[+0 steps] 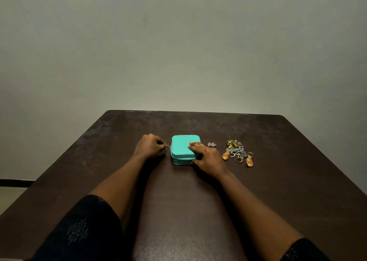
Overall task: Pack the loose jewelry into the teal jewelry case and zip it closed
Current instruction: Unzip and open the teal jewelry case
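Jewelry pile (238,153) crowds case (181,148) right; table (99,161) left bare.

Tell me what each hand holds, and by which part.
Left hand pinches the zipper pull at the left side of the teal jewelry case. Right hand grips nothing; it presses on the lid's near right corner.
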